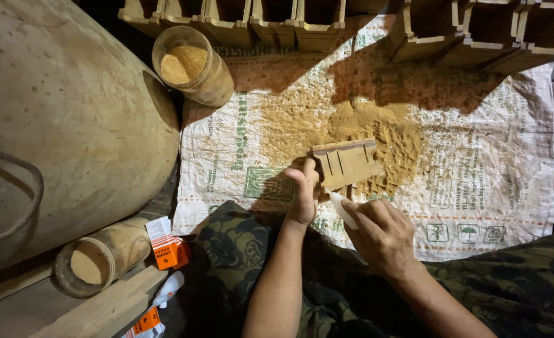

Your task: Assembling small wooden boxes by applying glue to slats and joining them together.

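Legs: camouflage-patterned trousers (239,263) lie closest, along the bottom edge, with both forearms reaching out over them.
Left hand: the left hand (304,197) is clamped on the left end of a small slotted wooden frame piece (347,163), thumb pointing up along its edge.
Right hand: the right hand (382,235) is closed around a small white squeeze bottle (341,208), its nozzle aimed up-left at the frame's lower edge, touching or nearly so.
Frame piece: held just above the sack, its long axis running left to right and slightly tilted, right end higher; the slotted face is turned towards the camera.
Surface: a white woven plastic sack (489,175) is spread flat on dark boards, with a heap of tan sawdust (352,125) across its middle, right behind the frame.
Room: dim, with hard shadows.
Far edge: a row of similar open wooden box frames (302,25) stands along the top.
Left side: a large round clay vessel (64,125) fills the left, with a clear plastic jar of sawdust (192,66) beside it, a second jar lying on its side (98,260) and a small orange carton (172,250).
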